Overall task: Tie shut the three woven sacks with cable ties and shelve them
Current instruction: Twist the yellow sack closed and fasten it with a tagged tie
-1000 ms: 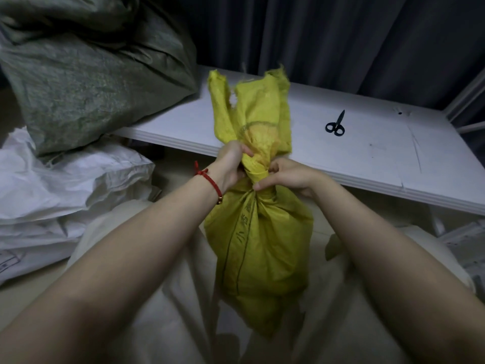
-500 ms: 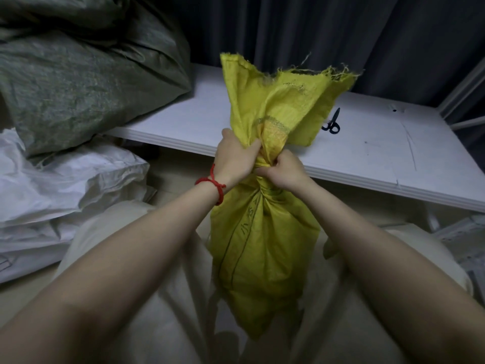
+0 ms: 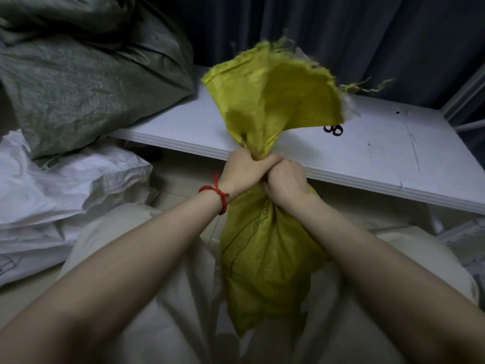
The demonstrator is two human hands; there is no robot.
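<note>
My left grip and right grip clench the neck of the yellow sack, bunching its mouth shut for tying.

Both hands bunched round the neck of the yellow sack, left hand just above the right hand. Top flares out frayed. Green sack and scissors on the white shelf, white sacks underneath.

Yellow woven sack upright, neck bunched, frayed mouth fanned open, green sack on shelf
</note>
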